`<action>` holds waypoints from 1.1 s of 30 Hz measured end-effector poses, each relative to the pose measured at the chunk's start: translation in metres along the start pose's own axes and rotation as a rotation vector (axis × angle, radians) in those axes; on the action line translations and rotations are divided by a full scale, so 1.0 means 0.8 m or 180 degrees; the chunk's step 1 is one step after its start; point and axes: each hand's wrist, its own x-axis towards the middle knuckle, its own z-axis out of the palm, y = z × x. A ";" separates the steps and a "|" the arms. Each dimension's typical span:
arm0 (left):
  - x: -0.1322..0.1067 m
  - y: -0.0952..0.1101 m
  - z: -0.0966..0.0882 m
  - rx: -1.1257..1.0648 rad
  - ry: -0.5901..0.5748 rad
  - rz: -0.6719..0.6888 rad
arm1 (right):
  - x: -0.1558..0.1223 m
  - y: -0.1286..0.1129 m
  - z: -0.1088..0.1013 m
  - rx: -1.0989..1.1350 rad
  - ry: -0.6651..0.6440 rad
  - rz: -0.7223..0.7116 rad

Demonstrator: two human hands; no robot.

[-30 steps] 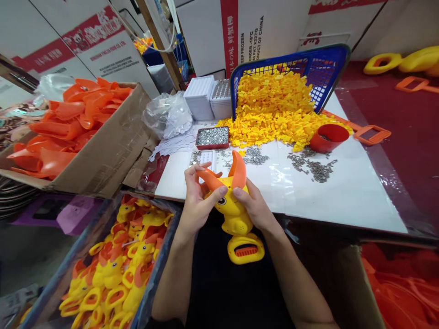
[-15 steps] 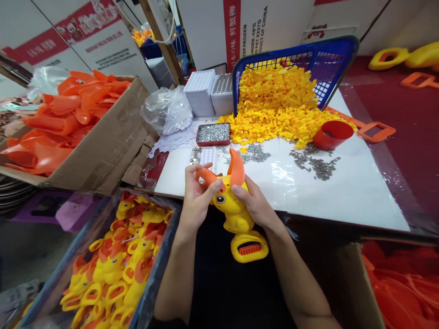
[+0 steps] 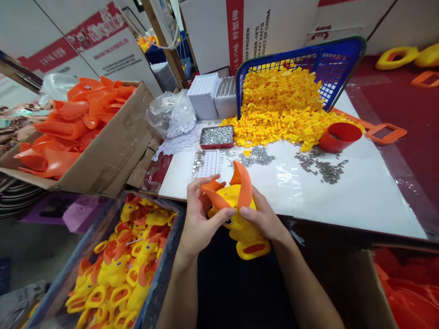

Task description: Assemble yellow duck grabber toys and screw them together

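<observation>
Both hands (image 3: 199, 226) hold a smooth, rounded plastic toy (image 3: 243, 227).

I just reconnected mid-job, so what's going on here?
A person's left hand and right hand hold a yellow toy with orange ears, thumbs near the ear bases. More such toys lie in a blue bin. Ahead, small yellow parts spill from a blue basket.

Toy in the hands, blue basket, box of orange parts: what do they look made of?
Toy: probably molded plastic, smooth with a soft sheen. Blue basket: likely plastic, given its even color and lattice walls. Box: apparently cardboard, matte brown sides.
</observation>
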 end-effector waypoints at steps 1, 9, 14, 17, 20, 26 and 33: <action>-0.001 -0.002 -0.002 -0.0050 -0.0049 -0.0019 | -0.001 0.002 -0.001 -0.0036 -0.0042 -0.0064; 0.000 -0.009 -0.014 -0.0208 -0.0300 -0.0178 | -0.002 0.001 -0.005 -0.0260 -0.0199 -0.0345; 0.000 0.001 -0.016 0.0080 -0.0513 -0.0469 | -0.003 -0.001 -0.008 -0.0123 -0.0260 -0.0183; 0.004 0.006 -0.013 0.0245 -0.0552 -0.0443 | -0.006 0.009 -0.014 -0.0075 -0.0089 -0.0216; 0.008 0.008 -0.007 0.0161 -0.0537 -0.0369 | -0.009 0.032 -0.024 -0.0060 0.0050 -0.0198; 0.005 0.000 0.005 -0.0303 -0.0250 -0.0267 | -0.014 0.074 -0.038 0.0046 0.0282 -0.0249; 0.011 -0.014 0.013 -0.0804 -0.0358 -0.0384 | -0.018 0.082 -0.055 -0.0052 0.0058 -0.0216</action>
